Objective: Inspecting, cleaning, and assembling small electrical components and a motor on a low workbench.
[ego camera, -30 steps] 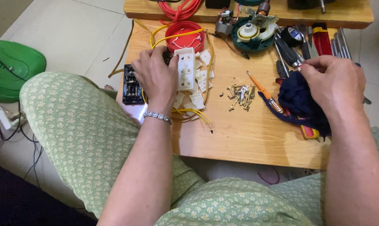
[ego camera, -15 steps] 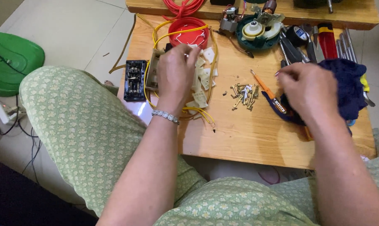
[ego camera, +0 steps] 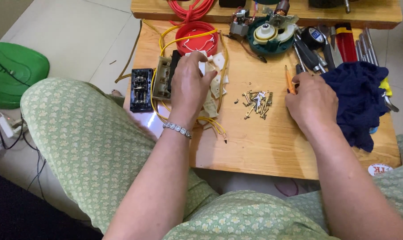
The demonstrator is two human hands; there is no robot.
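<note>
Left hand (ego camera: pixel 190 86) curled over cream plastic switch parts (ego camera: pixel 214 75) at middle of low wooden table (ego camera: pixel 272 142), fingertips gripping 1 white piece; silver bracelet (ego camera: pixel 177 129) on wrist

Right hand (ego camera: pixel 310 104) closed around orange-handled screwdriver (ego camera: pixel 289 81), just beside dark blue cloth (ego camera: pixel 359 100)

Pile of small brass screws (ego camera: pixel 256 102) lies between 2 hands

Yellow wires (ego camera: pixel 183 38) loop round switch parts; black rectangular switch block (ego camera: pixel 141 89) at table's left edge

Red round plastic lid (ego camera: pixel 196 38), green motor housing (ego camera: pixel 269 35) at far side

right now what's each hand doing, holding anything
Left hand: closed over the white plastic switch parts.
Right hand: closed around the orange-handled screwdriver, beside the dark blue cloth.
</note>
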